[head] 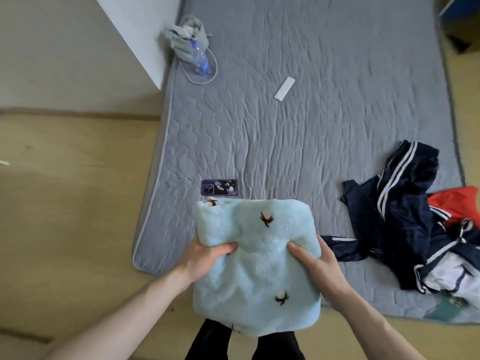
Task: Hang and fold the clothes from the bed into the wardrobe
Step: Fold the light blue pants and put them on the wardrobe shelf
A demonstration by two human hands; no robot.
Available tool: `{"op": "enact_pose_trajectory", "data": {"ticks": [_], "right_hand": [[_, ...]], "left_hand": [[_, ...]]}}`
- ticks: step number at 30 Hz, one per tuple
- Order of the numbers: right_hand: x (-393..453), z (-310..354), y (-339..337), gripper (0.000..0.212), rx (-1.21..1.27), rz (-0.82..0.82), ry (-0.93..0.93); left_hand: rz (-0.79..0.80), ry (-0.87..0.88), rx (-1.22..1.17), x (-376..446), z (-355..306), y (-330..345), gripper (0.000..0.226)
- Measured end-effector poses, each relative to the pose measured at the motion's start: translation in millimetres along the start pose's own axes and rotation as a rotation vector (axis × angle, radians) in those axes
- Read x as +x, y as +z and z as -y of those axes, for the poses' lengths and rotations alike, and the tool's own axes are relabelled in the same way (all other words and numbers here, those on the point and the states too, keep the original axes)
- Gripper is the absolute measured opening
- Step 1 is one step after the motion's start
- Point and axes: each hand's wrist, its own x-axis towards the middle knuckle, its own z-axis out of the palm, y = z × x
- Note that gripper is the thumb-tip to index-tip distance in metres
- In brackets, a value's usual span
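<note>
A folded light-blue fleece garment [255, 271] with small brown motifs is held up over the near edge of the grey quilted bed [324, 113]. My left hand [205, 258] grips its left edge, thumb on top. On the opposite edge my right hand [319, 271] grips it the same way. A heap of clothes lies on the bed to the right: a navy piece with white stripes [397, 201], a red piece [457, 203] and a white piece [449, 274]. No wardrobe is in view.
A phone [219, 187] lies on the bed just beyond the fleece. Farther back are a white flat strip [285, 89], a plastic bottle [201, 61] with a cable and a crumpled white bag [185, 35]. A white wall corner [135, 35] stands at left. Wood floor [72, 203] surrounds the bed.
</note>
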Motion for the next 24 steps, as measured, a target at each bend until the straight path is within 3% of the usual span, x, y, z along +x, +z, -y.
{"op": "enact_pose_trajectory", "data": {"ticks": [7,12,16,19,24], "right_hand": [[-62.7,98.1,47.1,0.075,-0.126,0.272,-0.149],[-106.7,163.0,95.9,0.048,-0.217,0.409,-0.257],[-141.2,200.3,152.7,0.046,-0.278,0.524,-0.314],[-165.4,217.9,203.5,0.052,-0.310,0.591,-0.367],[-199.1,225.3,296.4,0.038,-0.348,0.702,-0.403]], "left_hand": [[-0.132,0.182,-0.162,-135.4,-34.3,-61.1,0.034],[-0.167,0.372,-0.255,-229.1,-34.8,-100.1,0.062],[-0.338,0.431,-0.424,-279.2,-25.2,-129.2,0.061],[-0.378,0.473,-0.552,-310.0,-15.6,-155.5,0.056],[-0.474,0.518,-0.640,-352.9,13.3,-216.8,0.083]]}}
